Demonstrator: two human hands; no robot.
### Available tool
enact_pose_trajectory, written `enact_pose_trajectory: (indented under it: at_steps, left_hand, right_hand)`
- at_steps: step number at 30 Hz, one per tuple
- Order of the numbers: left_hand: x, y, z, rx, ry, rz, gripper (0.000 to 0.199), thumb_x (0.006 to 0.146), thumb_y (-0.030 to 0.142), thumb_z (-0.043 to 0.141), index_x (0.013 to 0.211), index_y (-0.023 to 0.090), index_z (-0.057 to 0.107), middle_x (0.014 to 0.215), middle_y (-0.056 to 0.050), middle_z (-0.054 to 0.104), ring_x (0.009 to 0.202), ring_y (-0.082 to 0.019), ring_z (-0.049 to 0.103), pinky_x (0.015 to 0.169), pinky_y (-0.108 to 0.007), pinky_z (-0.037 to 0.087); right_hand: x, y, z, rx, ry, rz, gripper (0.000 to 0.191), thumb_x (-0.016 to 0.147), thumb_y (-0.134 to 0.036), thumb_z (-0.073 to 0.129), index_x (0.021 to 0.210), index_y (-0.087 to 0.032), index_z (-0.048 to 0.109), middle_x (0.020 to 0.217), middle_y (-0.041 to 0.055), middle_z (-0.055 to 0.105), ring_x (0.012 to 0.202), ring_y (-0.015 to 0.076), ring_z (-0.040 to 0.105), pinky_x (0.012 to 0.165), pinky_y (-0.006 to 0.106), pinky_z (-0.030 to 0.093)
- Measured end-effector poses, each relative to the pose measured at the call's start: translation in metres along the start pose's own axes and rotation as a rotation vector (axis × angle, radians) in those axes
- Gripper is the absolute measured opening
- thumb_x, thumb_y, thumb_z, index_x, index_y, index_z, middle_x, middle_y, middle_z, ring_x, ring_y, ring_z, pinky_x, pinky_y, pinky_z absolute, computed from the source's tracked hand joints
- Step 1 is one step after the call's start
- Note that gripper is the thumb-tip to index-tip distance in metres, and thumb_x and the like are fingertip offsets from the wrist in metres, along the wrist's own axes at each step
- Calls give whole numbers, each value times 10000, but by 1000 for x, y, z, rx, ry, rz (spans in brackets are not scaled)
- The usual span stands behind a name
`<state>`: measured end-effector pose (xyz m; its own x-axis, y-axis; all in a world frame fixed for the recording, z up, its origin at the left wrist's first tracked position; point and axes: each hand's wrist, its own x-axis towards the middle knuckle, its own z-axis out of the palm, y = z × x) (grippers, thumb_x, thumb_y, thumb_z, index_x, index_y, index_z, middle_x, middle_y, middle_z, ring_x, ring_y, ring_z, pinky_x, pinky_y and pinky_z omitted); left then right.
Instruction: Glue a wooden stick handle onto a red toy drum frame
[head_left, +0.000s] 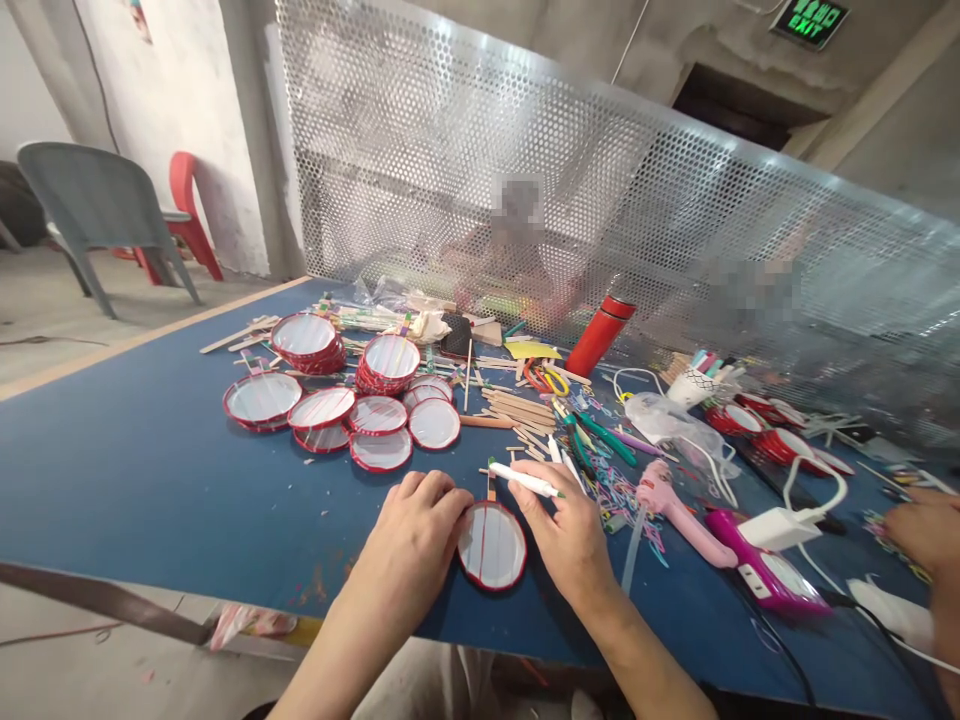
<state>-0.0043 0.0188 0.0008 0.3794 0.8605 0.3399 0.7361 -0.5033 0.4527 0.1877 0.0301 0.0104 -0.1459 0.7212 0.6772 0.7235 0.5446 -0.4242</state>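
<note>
A round white disc with a red rim (493,546) lies near the table's front edge, a red line down its face and a short wooden stick (491,488) at its top. My left hand (426,530) rests at the disc's left side, fingers curled over its upper left edge. In my right hand (562,530) is a white marker with green ends (527,480), its left end by the top of the stick. Beyond my left hand are more red-rimmed discs (380,450), some in stacks (307,340).
Wooden sticks (517,408), green-handled pliers (604,438) and a pink glue gun (686,520) lie ahead and right. Farther back stands a red bottle (600,338) before a perforated metal screen (420,130). At the right edge is another person's hand (922,530), near a magenta power strip (772,570).
</note>
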Motion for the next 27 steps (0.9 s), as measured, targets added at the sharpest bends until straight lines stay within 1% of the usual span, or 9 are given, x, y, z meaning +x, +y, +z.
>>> enact_pose_trajectory:
  at_steps: [5, 8, 14, 18, 20, 23, 27]
  left_hand:
    - [0, 0, 0, 11, 1, -3, 189, 966, 188, 513, 1022, 186, 693, 1003, -70, 662, 930, -257, 561, 855, -428, 490]
    - [0, 0, 0, 11, -3, -1, 188, 967, 192, 513, 1019, 188, 693, 996, -68, 663, 929, -253, 563, 854, -422, 490]
    - [0, 0, 0, 7, -9, -2, 171, 958, 190, 530, 1012, 183, 691, 994, -70, 662, 931, -259, 561, 847, -430, 494]
    - [0, 1, 0, -3, -7, -4, 178, 963, 190, 518, 1019, 181, 687, 1002, -73, 659, 936, -259, 560, 853, -432, 492]
    - [0, 1, -2, -5, -20, -9, 178, 962, 189, 520, 1023, 182, 687, 1005, -75, 659, 933, -258, 561, 853, -433, 492]
    - [1, 3, -5, -10, -47, -15, 181, 964, 199, 520, 1025, 181, 689, 1009, -76, 660, 928, -258, 562, 848, -436, 492]
    - [2, 4, -8, -20, -73, -33, 195, 971, 205, 508, 1021, 172, 693, 1012, -80, 660, 927, -257, 565, 849, -438, 495]
  right_hand:
    - [-1, -1, -2, 8, 21, -21, 125, 935, -205, 578, 1032, -192, 656, 963, 49, 715, 924, 185, 668, 847, 312, 522]
    - [-1, -1, -1, 9, 14, -41, 107, 928, -193, 588, 1009, -198, 657, 936, 38, 715, 901, 183, 663, 829, 309, 521]
    - [0, 0, 2, 12, 28, -46, 94, 935, -206, 583, 996, -195, 653, 944, 43, 714, 920, 182, 651, 856, 314, 508]
    - [1, -2, -4, 20, 30, -20, 87, 935, -215, 584, 985, -200, 655, 938, 37, 712, 914, 176, 652, 855, 305, 501]
    - [0, -6, -9, 61, 36, 5, 89, 949, -218, 555, 964, -205, 642, 931, 32, 702, 901, 163, 653, 833, 283, 499]
    - [-3, -12, -17, 143, -12, 0, 103, 955, -204, 520, 924, -214, 618, 885, 12, 675, 857, 141, 640, 778, 250, 490]
    - [-8, -18, -21, 152, -123, -52, 105, 941, -182, 513, 869, -209, 585, 813, -2, 642, 809, 141, 608, 756, 261, 469]
